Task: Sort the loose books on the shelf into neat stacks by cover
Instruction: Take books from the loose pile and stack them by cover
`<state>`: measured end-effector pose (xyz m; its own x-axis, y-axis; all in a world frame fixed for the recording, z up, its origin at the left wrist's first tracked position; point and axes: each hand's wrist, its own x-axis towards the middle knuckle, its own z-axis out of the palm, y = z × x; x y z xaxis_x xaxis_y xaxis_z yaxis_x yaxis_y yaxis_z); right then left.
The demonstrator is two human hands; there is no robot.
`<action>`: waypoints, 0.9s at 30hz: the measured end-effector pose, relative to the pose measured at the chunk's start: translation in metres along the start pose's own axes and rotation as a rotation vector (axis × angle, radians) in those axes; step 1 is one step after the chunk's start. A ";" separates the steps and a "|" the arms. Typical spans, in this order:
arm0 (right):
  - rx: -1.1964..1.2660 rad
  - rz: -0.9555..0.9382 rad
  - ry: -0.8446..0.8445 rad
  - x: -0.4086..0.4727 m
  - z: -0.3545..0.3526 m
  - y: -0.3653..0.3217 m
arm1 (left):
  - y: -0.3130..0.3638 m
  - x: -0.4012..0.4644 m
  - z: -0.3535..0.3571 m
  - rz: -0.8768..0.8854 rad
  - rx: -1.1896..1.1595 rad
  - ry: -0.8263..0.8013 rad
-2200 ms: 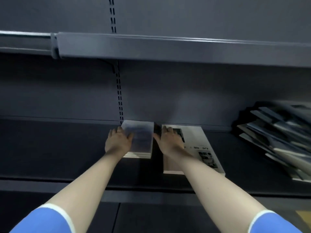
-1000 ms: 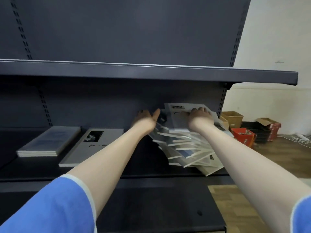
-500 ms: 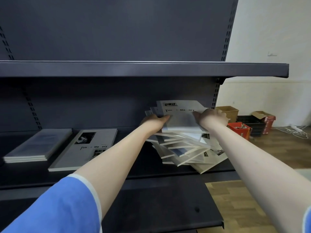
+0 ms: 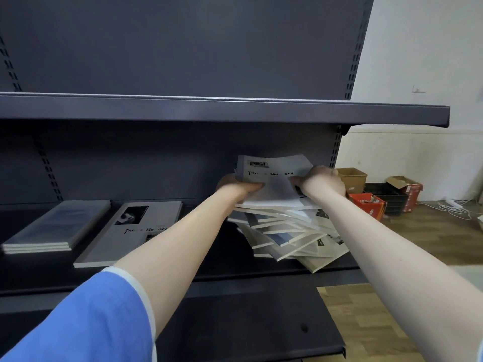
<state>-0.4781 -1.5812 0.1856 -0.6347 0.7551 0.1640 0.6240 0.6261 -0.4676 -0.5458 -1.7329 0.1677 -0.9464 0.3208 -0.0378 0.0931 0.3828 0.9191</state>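
A messy heap of loose books (image 4: 290, 231) leans at the right end of the dark shelf (image 4: 198, 270). On top lies a grey-white book (image 4: 271, 178) with a small photo and black title. My left hand (image 4: 239, 186) grips its left edge, thumb on the cover. My right hand (image 4: 322, 181) grips its right edge, and the cover bends upward between them. Further left, a matching grey book (image 4: 136, 231) lies flat on the shelf, and a neat stack of blue-grey books (image 4: 57, 226) sits at the far left.
An upper shelf (image 4: 224, 108) juts out just above my hands. A lower shelf (image 4: 235, 322) sticks out beneath. Cardboard boxes (image 4: 352, 176), a red box (image 4: 368, 205), a black crate and white cables lie on the wooden floor to the right.
My hands left the two sorted piles on the left and reached the heap on the right. They took hold of its top grey book, now raised and bent.
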 end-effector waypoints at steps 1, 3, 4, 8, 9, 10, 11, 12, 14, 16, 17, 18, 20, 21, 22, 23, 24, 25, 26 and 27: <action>0.003 -0.005 0.001 -0.002 0.000 -0.003 | 0.000 0.001 -0.004 0.004 0.002 0.021; 0.009 -0.023 -0.002 -0.006 -0.001 -0.011 | 0.000 0.002 -0.013 0.003 0.012 0.049; 0.016 -0.029 -0.007 -0.008 0.000 -0.016 | -0.002 0.002 -0.019 0.008 0.017 0.053; 0.046 -0.066 -0.011 -0.027 0.003 -0.042 | -0.012 0.001 -0.046 0.048 0.002 0.089; 0.051 -0.077 -0.012 -0.032 0.004 -0.050 | -0.016 0.001 -0.056 0.056 -0.002 0.099; 0.058 -0.087 -0.011 -0.037 0.006 -0.059 | -0.020 0.001 -0.067 0.061 -0.011 0.106; 0.064 -0.096 -0.008 -0.043 0.008 -0.069 | -0.024 0.001 -0.078 0.066 -0.020 0.107; 0.072 -0.104 -0.006 -0.049 0.011 -0.079 | -0.028 0.001 -0.090 0.069 -0.032 0.108; 0.086 -0.120 -0.007 -0.061 0.018 -0.100 | -0.038 0.000 -0.116 0.062 -0.036 0.114; 0.087 -0.145 -0.001 -0.075 0.028 -0.122 | -0.049 0.000 -0.141 0.058 -0.025 0.119; 0.086 -0.155 -0.001 -0.082 0.034 -0.133 | -0.055 0.001 -0.154 0.059 -0.020 0.126; 0.086 -0.159 -0.004 -0.088 0.042 -0.143 | -0.062 0.001 -0.166 0.060 -0.015 0.140; 0.084 -0.156 -0.019 -0.101 0.057 -0.162 | -0.076 0.000 -0.189 0.070 -0.006 0.158; 0.083 -0.154 -0.029 -0.108 0.065 -0.170 | -0.084 0.000 -0.199 0.065 0.005 0.160; 0.081 -0.152 -0.041 -0.114 0.074 -0.177 | -0.091 0.000 -0.209 0.060 0.018 0.159; 0.078 -0.154 -0.053 -0.119 0.083 -0.184 | -0.099 0.000 -0.217 0.056 0.037 0.158; 0.074 -0.158 -0.064 -0.125 0.092 -0.190 | -0.107 0.000 -0.225 0.049 0.061 0.162; 0.070 -0.163 -0.073 -0.130 0.101 -0.196 | -0.115 0.001 -0.232 0.039 0.088 0.165; 0.069 -0.165 -0.080 -0.134 0.109 -0.201 | -0.123 0.002 -0.239 0.031 0.108 0.170; 0.068 -0.162 -0.087 -0.139 0.119 -0.207 | -0.132 0.003 -0.246 0.025 0.120 0.175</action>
<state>-0.5734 -1.8387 0.1568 -0.7630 0.6244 0.1675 0.4805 0.7211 -0.4992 -0.6367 -1.9953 0.1427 -0.9817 0.1799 0.0626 0.1432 0.4802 0.8654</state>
